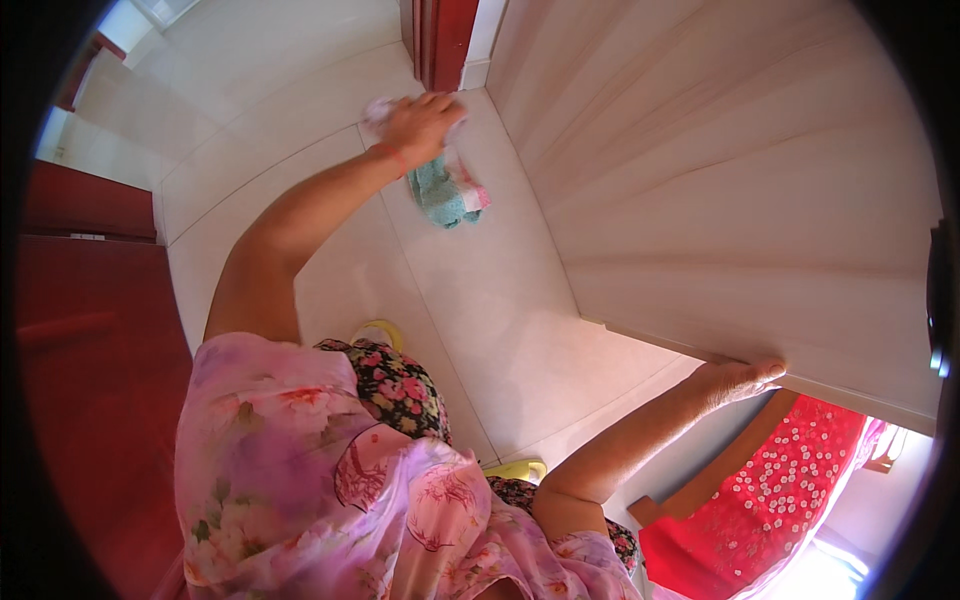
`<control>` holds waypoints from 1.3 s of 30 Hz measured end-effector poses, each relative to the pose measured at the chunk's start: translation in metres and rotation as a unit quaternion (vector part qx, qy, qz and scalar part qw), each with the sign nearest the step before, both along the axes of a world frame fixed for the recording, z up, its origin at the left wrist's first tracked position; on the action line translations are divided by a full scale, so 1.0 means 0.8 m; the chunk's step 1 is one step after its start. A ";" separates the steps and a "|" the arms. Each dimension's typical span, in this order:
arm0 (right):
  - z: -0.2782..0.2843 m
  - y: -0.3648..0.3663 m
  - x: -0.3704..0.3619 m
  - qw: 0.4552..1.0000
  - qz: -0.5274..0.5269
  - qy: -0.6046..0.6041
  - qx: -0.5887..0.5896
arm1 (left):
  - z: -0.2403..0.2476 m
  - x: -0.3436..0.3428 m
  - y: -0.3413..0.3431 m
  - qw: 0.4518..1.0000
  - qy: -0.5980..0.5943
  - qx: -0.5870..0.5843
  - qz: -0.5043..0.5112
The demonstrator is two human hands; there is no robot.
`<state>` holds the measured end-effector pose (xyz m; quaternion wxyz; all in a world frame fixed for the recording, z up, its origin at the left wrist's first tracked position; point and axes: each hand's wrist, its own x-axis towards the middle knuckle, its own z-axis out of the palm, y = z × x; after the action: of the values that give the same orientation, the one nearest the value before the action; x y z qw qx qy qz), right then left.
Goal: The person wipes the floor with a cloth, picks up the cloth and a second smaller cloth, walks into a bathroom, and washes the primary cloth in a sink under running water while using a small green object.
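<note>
My left hand [420,128] is stretched far forward, its fingers closed round a crumpled pale pinkish-white cloth [378,112]. Just below that hand is a teal cloth [440,195] with a pink and white part; whether it hangs from the hand or lies on the floor, I cannot tell. At the right, my right hand [748,380] grips the edge of a large pale wood-grain door [730,190]. Some of its fingers are hidden by the door.
Pale floor tiles [350,265] spread ahead of my yellow shoes [520,468]. A dark red door frame [440,45] stands at the far side. Dark red furniture [95,300] borders the left. A red flowered cover [770,480] lies at the lower right. The door has a black handle [938,295].
</note>
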<state>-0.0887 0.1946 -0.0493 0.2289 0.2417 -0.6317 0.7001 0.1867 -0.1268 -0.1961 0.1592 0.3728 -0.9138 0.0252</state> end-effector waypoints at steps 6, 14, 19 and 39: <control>0.006 -0.003 0.010 0.999 -0.019 -0.024 0.020 | -0.134 0.114 0.078 0.960 -0.014 0.165 0.228; 0.008 0.001 0.001 0.997 0.049 0.051 0.034 | -0.123 0.082 0.110 0.991 0.014 0.071 0.115; 0.010 -0.016 0.017 0.999 0.043 0.013 0.010 | -0.150 0.007 0.057 0.984 0.104 0.133 0.051; 0.006 -0.016 0.006 0.996 0.076 0.036 0.008 | -0.230 -0.001 0.279 0.810 0.161 0.166 -0.539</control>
<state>-0.0839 0.1815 -0.0443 0.1955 0.3161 -0.6085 0.7011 0.1863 0.0964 -0.3801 0.2277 -0.1597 -0.9198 -0.2767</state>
